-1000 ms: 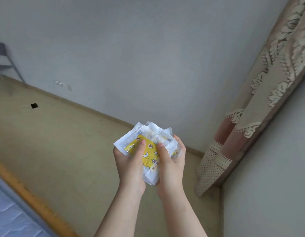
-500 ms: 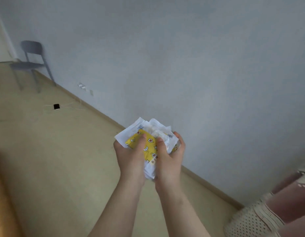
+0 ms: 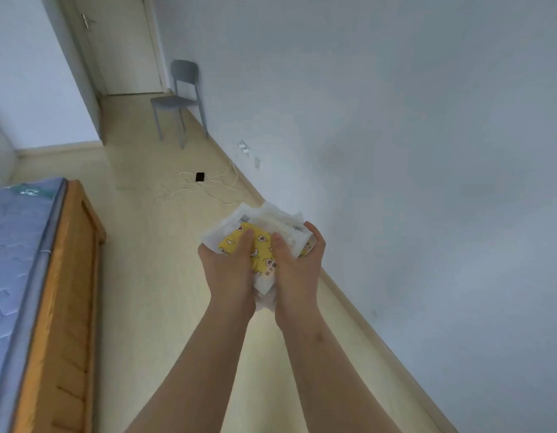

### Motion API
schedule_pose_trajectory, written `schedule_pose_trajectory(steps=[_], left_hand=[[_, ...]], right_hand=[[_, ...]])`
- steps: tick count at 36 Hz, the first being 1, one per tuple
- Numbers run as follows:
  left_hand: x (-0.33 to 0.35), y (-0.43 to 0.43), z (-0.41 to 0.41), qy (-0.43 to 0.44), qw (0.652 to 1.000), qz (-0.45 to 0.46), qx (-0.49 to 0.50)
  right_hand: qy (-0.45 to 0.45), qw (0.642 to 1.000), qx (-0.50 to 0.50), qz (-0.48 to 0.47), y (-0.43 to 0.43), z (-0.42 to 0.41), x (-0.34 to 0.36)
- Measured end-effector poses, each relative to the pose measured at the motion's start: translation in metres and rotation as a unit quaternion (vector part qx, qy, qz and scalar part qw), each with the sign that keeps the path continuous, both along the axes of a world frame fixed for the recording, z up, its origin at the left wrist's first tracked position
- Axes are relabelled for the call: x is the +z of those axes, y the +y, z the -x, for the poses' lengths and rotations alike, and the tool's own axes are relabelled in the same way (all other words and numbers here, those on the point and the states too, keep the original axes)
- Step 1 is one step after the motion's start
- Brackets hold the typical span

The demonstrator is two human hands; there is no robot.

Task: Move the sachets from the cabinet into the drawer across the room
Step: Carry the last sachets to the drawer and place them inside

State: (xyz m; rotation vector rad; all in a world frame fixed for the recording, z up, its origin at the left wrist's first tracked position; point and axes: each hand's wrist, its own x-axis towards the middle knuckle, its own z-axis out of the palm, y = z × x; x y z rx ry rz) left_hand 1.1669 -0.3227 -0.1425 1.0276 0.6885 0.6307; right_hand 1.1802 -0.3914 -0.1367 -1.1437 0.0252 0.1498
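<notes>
a green label [image 3: 28,191] on the mattress [image 3: 14,260] is too blurred to read. over the floor [image 3: 146,245], the left hand [image 3: 227,273] has its grip curled round a bundle of sachets [image 3: 263,246], yellow cartoon print on top, writing illegible; the right hand [image 3: 297,270] grips the same bundle.

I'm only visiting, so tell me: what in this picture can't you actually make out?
All in the head view:
- How many sachets there are: they overlap, and the left hand and right hand cover much of them.
- Their print: too small and blurred.
- The drawer and the cabinet: outside the frame.
- The small dark thing lying far off: too small to name.
- The bed: cut off by the left edge.
</notes>
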Motion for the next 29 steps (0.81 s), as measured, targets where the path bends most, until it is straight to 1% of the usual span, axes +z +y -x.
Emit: schedule_pose_trajectory(steps=[4, 7, 11, 14, 18, 21, 23, 26, 29], left_hand=[[-0.003, 0.044, -0.039, 0.019, 0.998, -0.002, 0.054], [-0.011, 0.080, -0.063, 0.029, 0.995, 0.021, 0.090], [-0.019, 0.135, -0.105, 0.027, 0.991, 0.021, 0.129], [-0.021, 0.187, -0.142, 0.015, 0.990, 0.027, 0.137], [-0.015, 0.272, -0.192, 0.011, 0.990, 0.015, 0.137], [-0.007, 0.338, -0.229, 0.019, 0.989, 0.027, 0.144], [-0.001, 0.376, -0.254, 0.018, 0.989, 0.017, 0.147], [0.001, 0.418, -0.290, 0.026, 0.988, -0.011, 0.149], [-0.003, 0.453, -0.329, 0.033, 0.989, -0.010, 0.145]], right_hand=[[0.005, 0.998, 0.058, 0.008, 0.046, -0.050, -0.006], [0.016, 0.994, 0.104, 0.015, 0.084, -0.080, -0.017], [0.011, 0.990, 0.138, 0.030, 0.144, -0.125, -0.029], [0.016, 0.989, 0.148, 0.025, 0.197, -0.164, -0.030], [0.014, 0.985, 0.168, 0.028, 0.278, -0.216, -0.019], [0.031, 0.982, 0.184, 0.010, 0.340, -0.252, -0.008], [0.030, 0.982, 0.185, 0.000, 0.377, -0.276, -0.003], [0.036, 0.983, 0.181, -0.004, 0.422, -0.313, -0.002], [0.053, 0.981, 0.187, -0.020, 0.460, -0.354, -0.013]])
